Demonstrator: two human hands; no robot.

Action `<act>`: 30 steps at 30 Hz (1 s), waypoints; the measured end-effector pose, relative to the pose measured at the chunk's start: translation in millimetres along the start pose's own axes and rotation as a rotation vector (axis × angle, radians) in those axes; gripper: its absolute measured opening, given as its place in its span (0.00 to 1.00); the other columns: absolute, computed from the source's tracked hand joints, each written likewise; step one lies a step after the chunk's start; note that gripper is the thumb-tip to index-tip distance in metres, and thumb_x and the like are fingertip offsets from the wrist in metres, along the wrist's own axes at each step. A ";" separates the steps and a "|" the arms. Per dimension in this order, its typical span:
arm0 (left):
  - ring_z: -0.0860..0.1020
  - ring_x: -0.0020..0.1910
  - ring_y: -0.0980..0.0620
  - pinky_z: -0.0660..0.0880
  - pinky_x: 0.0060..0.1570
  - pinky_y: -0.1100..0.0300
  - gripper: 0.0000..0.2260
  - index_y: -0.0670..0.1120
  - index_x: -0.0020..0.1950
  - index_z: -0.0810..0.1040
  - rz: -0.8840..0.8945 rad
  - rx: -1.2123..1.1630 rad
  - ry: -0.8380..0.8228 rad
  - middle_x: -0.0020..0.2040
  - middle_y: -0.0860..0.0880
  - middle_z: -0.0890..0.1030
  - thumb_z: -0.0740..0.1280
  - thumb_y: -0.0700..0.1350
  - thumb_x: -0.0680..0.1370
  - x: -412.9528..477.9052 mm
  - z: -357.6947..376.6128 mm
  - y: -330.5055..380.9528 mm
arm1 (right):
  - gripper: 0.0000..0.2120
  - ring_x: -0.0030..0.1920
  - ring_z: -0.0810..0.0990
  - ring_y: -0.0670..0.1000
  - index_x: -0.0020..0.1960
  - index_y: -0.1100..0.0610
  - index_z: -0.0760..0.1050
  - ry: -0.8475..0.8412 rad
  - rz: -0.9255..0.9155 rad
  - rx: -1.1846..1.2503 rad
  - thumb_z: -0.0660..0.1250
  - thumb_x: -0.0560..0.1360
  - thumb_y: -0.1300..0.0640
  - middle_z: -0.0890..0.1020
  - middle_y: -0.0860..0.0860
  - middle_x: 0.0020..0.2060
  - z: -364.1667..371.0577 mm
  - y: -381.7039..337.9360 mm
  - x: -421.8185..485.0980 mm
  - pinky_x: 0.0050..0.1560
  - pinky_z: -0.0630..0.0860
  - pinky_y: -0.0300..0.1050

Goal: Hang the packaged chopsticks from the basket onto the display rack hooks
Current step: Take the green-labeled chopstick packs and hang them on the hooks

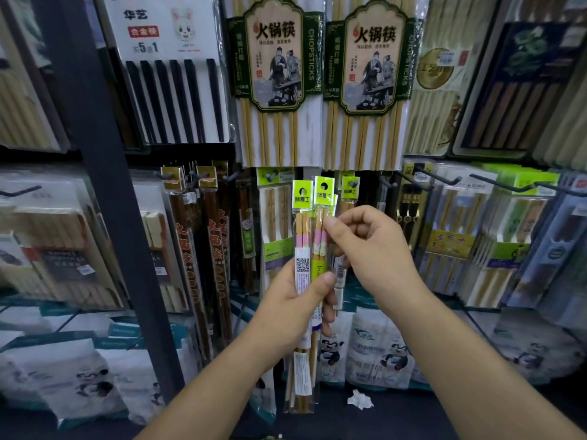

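My left hand (pixel 295 308) grips a small bunch of packaged chopsticks (pixel 303 246) upright in front of the display rack. The packs are clear sleeves with lime-green header cards, each with a round hang hole. My right hand (pixel 368 249) pinches one pack of the bunch (pixel 322 217) between thumb and fingers, just below its green header. Behind the headers another green-headed pack (pixel 350 185) hangs on the rack. A bare black hook (pixel 440 179) sticks out to the right. The basket is not in view.
Large hot-pot chopstick packs (pixel 276 81) hang above. Dark wooden chopstick packs (pixel 190 249) hang to the left, beside a dark upright post (pixel 104 173). Boxed chopstick sets (pixel 476 242) fill the right. Tissue packs (pixel 378 350) stand on the lower shelf, with a crumpled paper scrap (pixel 360 399).
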State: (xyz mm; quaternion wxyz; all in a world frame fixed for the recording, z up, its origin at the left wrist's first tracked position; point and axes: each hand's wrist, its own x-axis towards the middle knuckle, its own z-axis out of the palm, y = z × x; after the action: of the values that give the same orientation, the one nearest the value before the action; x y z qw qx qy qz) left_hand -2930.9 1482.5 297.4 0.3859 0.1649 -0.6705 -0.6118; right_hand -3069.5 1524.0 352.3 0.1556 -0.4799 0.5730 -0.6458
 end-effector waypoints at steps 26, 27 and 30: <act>0.77 0.34 0.45 0.79 0.35 0.58 0.22 0.39 0.46 0.73 -0.055 -0.069 0.165 0.36 0.42 0.75 0.64 0.60 0.77 6.3 -6.5 -6.3 | 0.18 0.33 0.80 0.45 0.37 0.55 0.80 0.128 0.103 0.119 0.64 0.83 0.51 0.79 0.50 0.32 -7.5 -0.3 27.2 0.34 0.76 0.36; 0.76 0.34 0.46 0.79 0.34 0.57 0.22 0.39 0.48 0.72 -0.058 -0.071 0.158 0.36 0.42 0.75 0.65 0.60 0.76 6.2 -5.6 -5.2 | 0.18 0.33 0.78 0.47 0.36 0.55 0.80 0.134 0.105 0.112 0.64 0.83 0.50 0.79 0.50 0.31 -7.2 -0.8 28.4 0.35 0.75 0.39; 0.76 0.32 0.46 0.77 0.32 0.57 0.24 0.39 0.50 0.73 -0.056 -0.024 0.143 0.37 0.42 0.75 0.64 0.61 0.75 6.9 -5.0 -2.9 | 0.17 0.34 0.73 0.51 0.38 0.57 0.79 0.143 0.111 0.091 0.64 0.82 0.50 0.77 0.51 0.30 -7.2 -1.1 31.1 0.37 0.72 0.45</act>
State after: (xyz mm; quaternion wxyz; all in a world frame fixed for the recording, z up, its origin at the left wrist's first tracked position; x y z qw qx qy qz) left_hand -2932.5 1473.7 296.5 0.4174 0.2222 -0.6290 -0.6171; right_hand -3090.1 1505.2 367.8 0.1714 -0.3925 0.5783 -0.6943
